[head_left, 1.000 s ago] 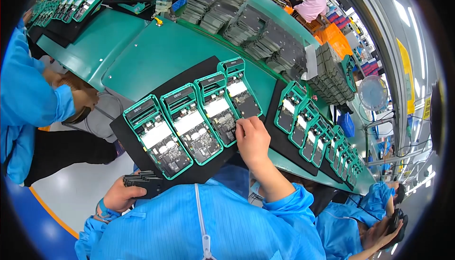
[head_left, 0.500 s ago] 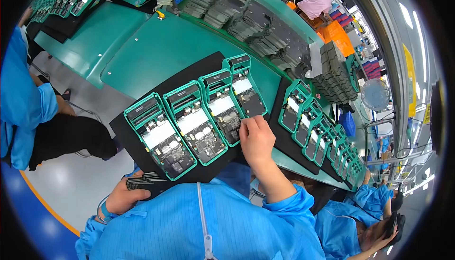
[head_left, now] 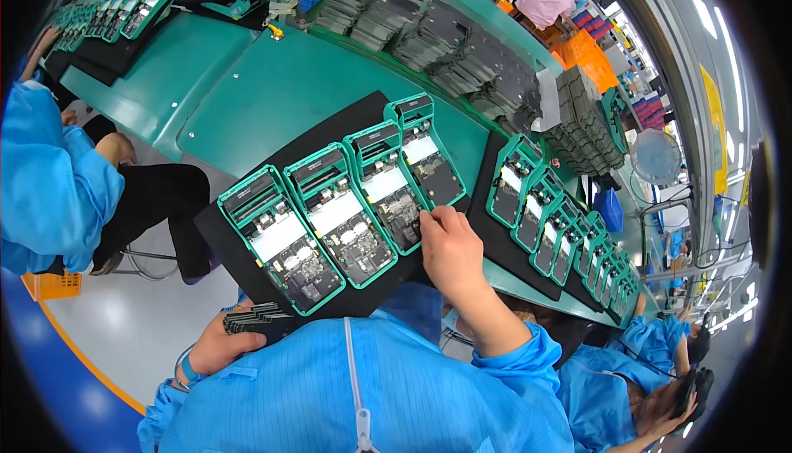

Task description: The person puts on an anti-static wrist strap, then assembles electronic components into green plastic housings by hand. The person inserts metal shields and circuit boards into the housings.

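Third green-framed circuit board (head_left: 398, 186) lay on black foam tray (head_left: 223, 243), pressed at near edge by right hand (head_left: 450, 248), fingertips closed, perhaps pinching a small part. Same spot as a second earlier; only slight nudge forward. Left hand (head_left: 216, 346) gripped stack of thin dark plates (head_left: 257, 318) below tray.

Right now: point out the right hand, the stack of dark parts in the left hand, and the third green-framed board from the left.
right hand (head_left: 450, 248), head view, back of the hand
stack of dark parts (head_left: 257, 318), head view, top piece
third green-framed board (head_left: 388, 186), head view, pale centre panel
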A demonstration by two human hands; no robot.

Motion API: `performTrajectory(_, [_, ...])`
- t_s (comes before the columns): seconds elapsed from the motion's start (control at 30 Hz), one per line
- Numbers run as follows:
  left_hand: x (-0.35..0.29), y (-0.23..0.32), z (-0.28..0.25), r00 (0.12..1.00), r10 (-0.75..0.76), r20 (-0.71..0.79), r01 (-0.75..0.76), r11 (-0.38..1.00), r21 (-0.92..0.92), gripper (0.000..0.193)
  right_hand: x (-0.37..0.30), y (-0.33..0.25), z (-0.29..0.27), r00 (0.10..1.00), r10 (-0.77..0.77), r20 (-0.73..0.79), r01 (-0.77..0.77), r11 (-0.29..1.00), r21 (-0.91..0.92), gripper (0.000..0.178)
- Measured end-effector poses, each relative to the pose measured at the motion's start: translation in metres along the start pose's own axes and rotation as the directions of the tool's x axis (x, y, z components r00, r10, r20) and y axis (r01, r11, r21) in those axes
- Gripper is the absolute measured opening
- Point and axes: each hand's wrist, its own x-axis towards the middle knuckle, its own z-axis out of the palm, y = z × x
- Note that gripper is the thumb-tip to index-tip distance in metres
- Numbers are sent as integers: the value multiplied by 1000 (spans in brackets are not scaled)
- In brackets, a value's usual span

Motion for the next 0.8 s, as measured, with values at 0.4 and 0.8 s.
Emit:
performTrajectory(0.4, [-5, 5, 6, 999, 4, -35, -5, 999, -34, 41, -5, 13, -1, 998, -53, -43, 62, 972, 226, 27])
performTrajectory(0.8, [-5, 19, 5, 965, 245, -89, -255, 959, -124, 47, -8, 14, -7, 1000, -7, -10, 10, 953, 304, 26])
